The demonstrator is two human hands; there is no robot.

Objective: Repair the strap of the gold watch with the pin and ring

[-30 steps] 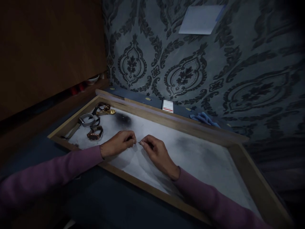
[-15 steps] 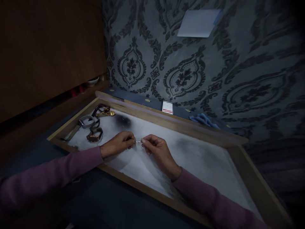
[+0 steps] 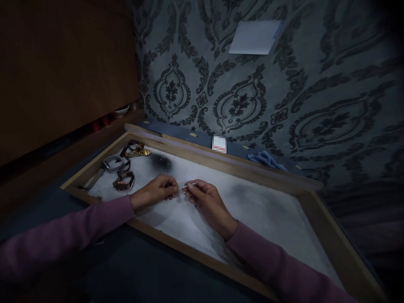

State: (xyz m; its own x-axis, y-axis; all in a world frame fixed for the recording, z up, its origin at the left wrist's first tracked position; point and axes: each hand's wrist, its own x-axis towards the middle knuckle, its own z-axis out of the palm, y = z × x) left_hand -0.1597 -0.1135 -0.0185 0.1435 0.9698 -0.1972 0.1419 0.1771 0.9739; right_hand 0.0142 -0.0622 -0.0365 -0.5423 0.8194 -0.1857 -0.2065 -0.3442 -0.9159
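My left hand (image 3: 158, 192) is closed, thumb and fingertips pinched on something too small to make out. Just to its right, my right hand (image 3: 211, 205) grips a thin silvery metal rod-like tool (image 3: 193, 184) between thumb and fingers. The tool's tip points at the left fingertips, and a narrow gap seems to lie between. Both hands are above the white floor of a shallow wooden tray (image 3: 328, 235). Left of them in the tray lie a wristwatch with a dark, copper-rimmed face (image 3: 122, 184), a grey watch band (image 3: 112, 164) and a gold-coloured watch (image 3: 139, 150).
Behind the tray's back wall, a small white packet (image 3: 219, 144) and a blue cloth (image 3: 267, 159) rest on the dark blue surface. A white sheet (image 3: 255, 37) is on the patterned wall. A brown wooden panel (image 3: 66, 63) rises at the left.
The metal tool has tilted in my right hand, and more of its shaft shows above the fingers. Its tip has drawn slightly back from my left fingertips. The view has shifted a little.
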